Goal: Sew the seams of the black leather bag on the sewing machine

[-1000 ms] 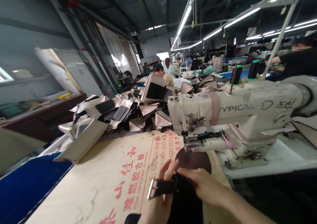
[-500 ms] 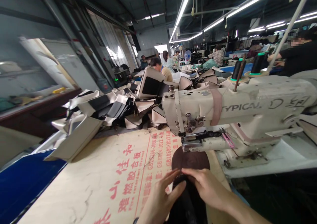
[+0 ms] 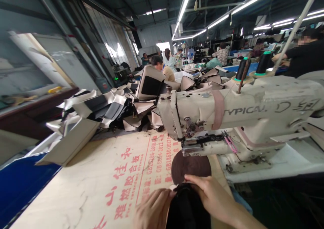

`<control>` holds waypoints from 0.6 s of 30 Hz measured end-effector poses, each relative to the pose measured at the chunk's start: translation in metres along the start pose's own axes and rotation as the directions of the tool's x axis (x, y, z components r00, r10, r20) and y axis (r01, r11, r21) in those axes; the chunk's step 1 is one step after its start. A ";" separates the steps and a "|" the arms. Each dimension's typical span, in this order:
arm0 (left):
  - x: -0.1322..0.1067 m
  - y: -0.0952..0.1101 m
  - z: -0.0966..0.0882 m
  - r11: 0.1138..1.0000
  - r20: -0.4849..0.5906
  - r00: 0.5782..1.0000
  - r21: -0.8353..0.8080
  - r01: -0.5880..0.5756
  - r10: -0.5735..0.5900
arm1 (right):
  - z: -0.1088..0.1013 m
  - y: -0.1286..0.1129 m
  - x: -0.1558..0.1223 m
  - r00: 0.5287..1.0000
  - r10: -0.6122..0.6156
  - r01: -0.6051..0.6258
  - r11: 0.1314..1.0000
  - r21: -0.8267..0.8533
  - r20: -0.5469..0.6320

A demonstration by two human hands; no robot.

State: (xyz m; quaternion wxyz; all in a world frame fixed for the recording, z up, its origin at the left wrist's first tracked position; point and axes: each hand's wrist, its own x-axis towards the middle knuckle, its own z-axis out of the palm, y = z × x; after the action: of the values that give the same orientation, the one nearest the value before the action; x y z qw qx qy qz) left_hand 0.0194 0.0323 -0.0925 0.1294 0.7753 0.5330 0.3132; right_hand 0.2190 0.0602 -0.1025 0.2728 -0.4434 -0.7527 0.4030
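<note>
Black leather panel [image 3: 187, 208], pinched between left hand [image 3: 153, 210] and right hand [image 3: 211, 197], near the sewing machine's presser foot [image 3: 192, 150]; slackened fingers could let it slip.

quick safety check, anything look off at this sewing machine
Yes: pink-handled thread snips lie loose on the sewing machine, just beside the presser foot, where they could get in the way. The printed board tabletop also shows cracks near its lower left.
</note>
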 end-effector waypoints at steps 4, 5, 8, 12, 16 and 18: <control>0.006 0.003 0.004 0.679 0.196 0.858 -0.540 0.498 -0.474 | 0.007 -0.002 -0.002 0.999 0.039 -0.039 0.999 -0.035 -0.003; 0.008 0.003 0.006 0.522 0.266 0.815 -0.657 0.544 -0.515 | 0.008 -0.001 -0.002 0.999 0.052 -0.053 0.997 -0.048 -0.011; 0.016 0.004 0.007 0.161 0.359 0.730 -0.829 0.536 -0.582 | 0.010 0.001 -0.003 0.997 0.079 -0.080 0.995 -0.055 -0.028; 0.016 0.000 0.001 -0.054 0.347 0.564 -0.881 0.471 -0.749 | 0.009 0.001 -0.005 0.996 0.073 -0.075 0.997 -0.024 -0.052; 0.006 0.008 -0.004 0.236 0.069 0.533 -0.844 0.482 -0.843 | 0.010 -0.002 -0.005 0.996 0.068 -0.069 0.997 -0.017 -0.059; 0.000 0.016 -0.004 0.607 -0.066 0.733 -0.614 0.505 -0.677 | 0.012 -0.003 -0.004 0.997 0.059 -0.061 0.998 -0.031 -0.057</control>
State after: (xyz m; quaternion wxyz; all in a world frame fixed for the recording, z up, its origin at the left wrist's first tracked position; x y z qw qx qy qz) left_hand 0.0290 0.0252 -0.0808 0.3663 0.4233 0.6584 0.5032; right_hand 0.2100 0.0509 -0.1067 0.2746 -0.4813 -0.7375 0.3861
